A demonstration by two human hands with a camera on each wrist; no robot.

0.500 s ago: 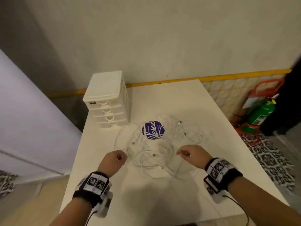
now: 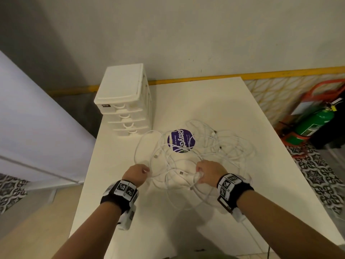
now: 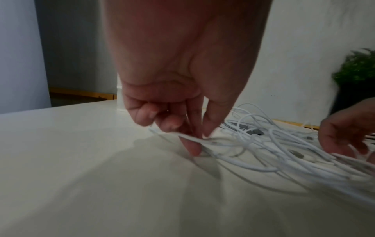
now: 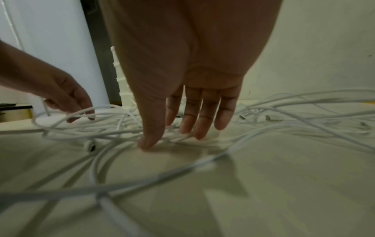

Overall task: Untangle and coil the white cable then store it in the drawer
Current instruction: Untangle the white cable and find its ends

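Observation:
A tangle of white cable (image 2: 179, 163) lies in loops in the middle of the white table (image 2: 205, 101), with several plug ends showing. My left hand (image 2: 145, 171) is at the tangle's near left edge. Its thumb and index finger pinch one strand (image 3: 253, 166) just above the table, and the other fingers of the left hand (image 3: 199, 141) are curled. My right hand (image 2: 199, 174) reaches down into the near right loops. The right hand (image 4: 172, 136) has straight fingers, and its thumb tip touches the table among the cable (image 4: 101, 133). A white drawer unit (image 2: 127, 101) stands at the back left, drawers closed.
A round purple sticker (image 2: 180, 140) sits on the table under the far loops. The table's left edge runs close beside the drawer unit. A green fire extinguisher (image 2: 315, 122) stands on the floor to the right. Bare tabletop lies behind and in front of the tangle.
Both hands have moved from the near edge of the tangle into it. The left now pinches a strand, and the right hand's fingers have straightened down among the loops.

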